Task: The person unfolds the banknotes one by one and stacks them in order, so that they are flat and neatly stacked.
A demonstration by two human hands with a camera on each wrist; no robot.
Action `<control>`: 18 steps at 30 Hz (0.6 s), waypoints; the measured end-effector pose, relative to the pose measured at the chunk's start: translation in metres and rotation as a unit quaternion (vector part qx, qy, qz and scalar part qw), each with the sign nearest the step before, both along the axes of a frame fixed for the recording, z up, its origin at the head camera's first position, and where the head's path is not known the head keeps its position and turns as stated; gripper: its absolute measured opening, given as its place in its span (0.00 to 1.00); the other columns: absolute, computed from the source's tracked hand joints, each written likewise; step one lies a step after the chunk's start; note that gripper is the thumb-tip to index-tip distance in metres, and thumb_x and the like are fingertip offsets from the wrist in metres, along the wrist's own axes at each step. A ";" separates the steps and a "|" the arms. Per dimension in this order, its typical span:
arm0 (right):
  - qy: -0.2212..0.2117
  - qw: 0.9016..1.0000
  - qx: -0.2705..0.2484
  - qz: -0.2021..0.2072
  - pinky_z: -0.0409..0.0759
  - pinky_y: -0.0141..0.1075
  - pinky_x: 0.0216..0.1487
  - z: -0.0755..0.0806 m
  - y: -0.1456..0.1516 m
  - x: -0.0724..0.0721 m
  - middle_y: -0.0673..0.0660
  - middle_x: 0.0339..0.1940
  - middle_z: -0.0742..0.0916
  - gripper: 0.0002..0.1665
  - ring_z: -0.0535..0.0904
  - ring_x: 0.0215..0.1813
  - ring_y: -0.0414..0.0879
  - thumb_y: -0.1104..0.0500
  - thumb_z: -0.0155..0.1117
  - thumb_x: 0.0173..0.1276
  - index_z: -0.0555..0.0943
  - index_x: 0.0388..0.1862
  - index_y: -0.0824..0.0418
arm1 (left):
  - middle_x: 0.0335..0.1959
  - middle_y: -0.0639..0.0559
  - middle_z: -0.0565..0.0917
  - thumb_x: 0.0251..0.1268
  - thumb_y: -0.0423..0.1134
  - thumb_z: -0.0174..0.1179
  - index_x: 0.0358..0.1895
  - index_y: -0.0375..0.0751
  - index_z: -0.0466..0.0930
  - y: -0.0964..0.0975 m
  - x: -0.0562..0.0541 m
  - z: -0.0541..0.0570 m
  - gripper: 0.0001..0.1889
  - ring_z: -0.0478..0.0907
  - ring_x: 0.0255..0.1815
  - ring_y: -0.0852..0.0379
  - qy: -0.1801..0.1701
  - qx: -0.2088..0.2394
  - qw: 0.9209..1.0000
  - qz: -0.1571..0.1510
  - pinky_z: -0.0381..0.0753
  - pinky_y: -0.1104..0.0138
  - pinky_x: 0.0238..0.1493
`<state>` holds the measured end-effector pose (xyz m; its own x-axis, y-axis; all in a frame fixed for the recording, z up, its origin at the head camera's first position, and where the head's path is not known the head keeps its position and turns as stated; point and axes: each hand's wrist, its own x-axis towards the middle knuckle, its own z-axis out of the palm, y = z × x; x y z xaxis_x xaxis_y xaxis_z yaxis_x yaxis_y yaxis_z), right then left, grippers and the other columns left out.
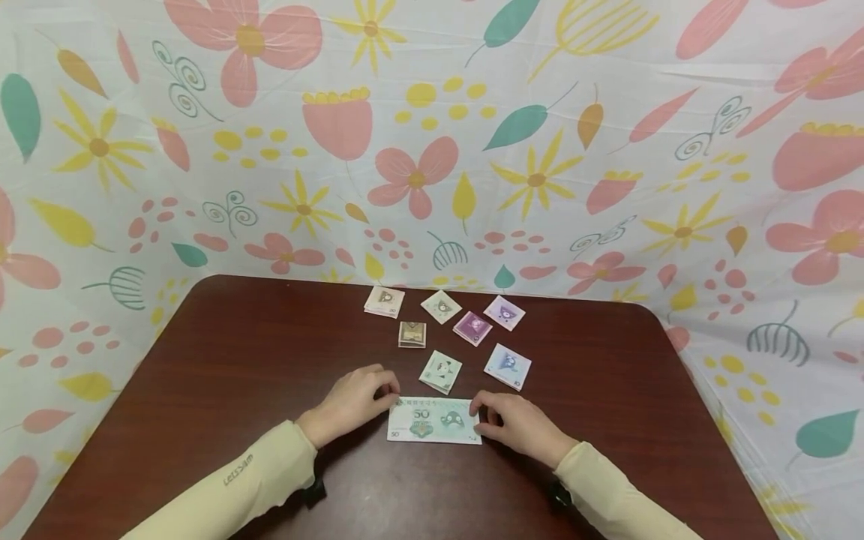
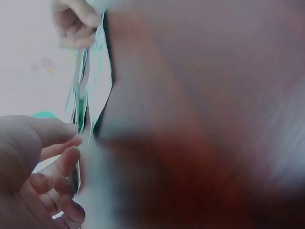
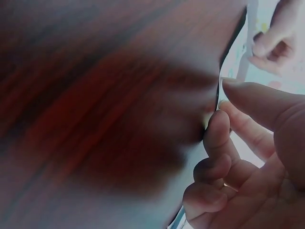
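Note:
A pale green paper banknote [image 1: 435, 431] marked 50, with a cartoon animal on it, lies unfolded near the middle of the table. My left hand [image 1: 358, 401] pinches its upper left corner. At the opposite end, my right hand [image 1: 523, 426] pinches the right edge between thumb and fingers. In the left wrist view the banknote [image 2: 101, 81] appears nearly edge-on, slightly raised off the wood. The right wrist view has the right thumb [image 3: 252, 98] against the note's edge. Just beyond the note sits a folded green note [image 1: 441, 372].
Several folded notes lie farther back: a tan one [image 1: 412, 334], a dark purple one [image 1: 472, 328], a light blue one [image 1: 508, 367], a lilac one [image 1: 505, 313] and others. The brown table [image 1: 270, 352] ends at a flower-patterned cloth [image 1: 432, 172].

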<state>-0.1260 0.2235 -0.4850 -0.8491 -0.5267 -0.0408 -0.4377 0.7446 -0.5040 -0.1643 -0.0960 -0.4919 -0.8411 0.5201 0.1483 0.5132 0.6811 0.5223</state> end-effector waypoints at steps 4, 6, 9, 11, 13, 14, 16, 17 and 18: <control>0.002 1.000 -0.001 -0.001 0.71 0.32 0.31 0.001 0.000 0.000 0.38 0.24 0.76 0.12 0.70 0.28 0.33 0.59 0.74 0.68 0.81 0.47 0.49 | 0.32 0.58 0.82 0.66 0.35 0.70 0.37 0.47 0.87 -0.005 -0.025 0.004 0.02 0.80 0.34 0.60 0.020 0.026 0.999 0.025 0.82 0.61 0.38; 0.001 1.000 0.000 -0.002 0.71 0.32 0.31 0.001 0.000 0.000 0.38 0.23 0.76 0.13 0.70 0.28 0.33 0.59 0.75 0.68 0.81 0.46 0.48 | 0.34 0.55 0.83 0.67 0.34 0.69 0.39 0.45 0.88 -0.009 -0.042 0.006 0.02 0.81 0.35 0.57 0.028 0.041 0.998 0.034 0.83 0.59 0.41; 0.000 1.000 0.001 -0.003 0.71 0.32 0.32 0.002 0.000 0.000 0.39 0.24 0.76 0.12 0.70 0.28 0.33 0.59 0.74 0.68 0.81 0.46 0.48 | 0.37 0.51 0.85 0.69 0.35 0.68 0.41 0.42 0.88 -0.014 -0.068 0.008 0.02 0.83 0.39 0.54 0.034 0.066 0.996 0.046 0.84 0.56 0.45; -0.001 1.000 0.001 0.000 0.71 0.32 0.32 0.002 0.000 0.001 0.39 0.24 0.76 0.12 0.70 0.29 0.33 0.59 0.74 0.68 0.81 0.46 0.49 | 0.39 0.50 0.85 0.71 0.36 0.68 0.43 0.41 0.89 -0.017 -0.083 0.009 0.04 0.83 0.41 0.51 0.034 0.070 0.995 0.055 0.83 0.56 0.45; 0.000 1.000 0.001 0.003 0.71 0.32 0.32 0.002 0.000 0.001 0.39 0.24 0.76 0.12 0.70 0.29 0.33 0.59 0.74 0.68 0.81 0.47 0.49 | 0.39 0.50 0.84 0.72 0.37 0.67 0.43 0.41 0.89 -0.021 -0.097 0.010 0.04 0.83 0.40 0.50 0.037 0.065 0.995 0.064 0.82 0.55 0.43; 0.000 1.000 0.001 0.004 0.71 0.32 0.32 0.002 0.000 0.001 0.39 0.24 0.76 0.12 0.70 0.29 0.33 0.58 0.74 0.68 0.81 0.46 0.49 | 0.39 0.49 0.84 0.72 0.37 0.67 0.43 0.41 0.89 -0.022 -0.103 0.011 0.05 0.83 0.40 0.49 0.040 0.059 0.995 0.068 0.81 0.55 0.42; 0.002 1.000 0.003 0.004 0.71 0.31 0.32 0.002 0.000 0.001 0.39 0.24 0.76 0.12 0.70 0.29 0.33 0.58 0.74 0.68 0.81 0.46 0.49 | 0.39 0.49 0.83 0.73 0.38 0.67 0.44 0.42 0.90 -0.024 -0.115 0.011 0.05 0.82 0.40 0.48 0.041 0.044 0.995 0.075 0.81 0.55 0.40; 0.003 1.000 0.003 0.004 0.71 0.31 0.32 0.002 0.000 0.001 0.39 0.24 0.76 0.12 0.70 0.29 0.33 0.58 0.74 0.68 0.81 0.46 0.49 | 0.40 0.48 0.83 0.73 0.38 0.66 0.44 0.42 0.89 -0.025 -0.121 0.012 0.05 0.82 0.40 0.48 0.040 0.037 0.995 0.079 0.81 0.54 0.40; 0.004 1.000 0.003 0.004 0.71 0.31 0.32 0.002 0.000 0.001 0.39 0.24 0.76 0.12 0.70 0.29 0.33 0.58 0.74 0.68 0.81 0.46 0.49 | 0.41 0.48 0.83 0.73 0.38 0.66 0.45 0.42 0.89 -0.025 -0.126 0.011 0.06 0.82 0.41 0.47 0.039 0.032 0.995 0.083 0.81 0.53 0.41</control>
<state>-0.1253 0.2232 -0.4830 -0.8448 -0.5338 -0.0377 -0.4478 0.7436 -0.4965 -0.2904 -0.1214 -0.4804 -0.8991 0.3630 0.2448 0.4376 0.7259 0.5307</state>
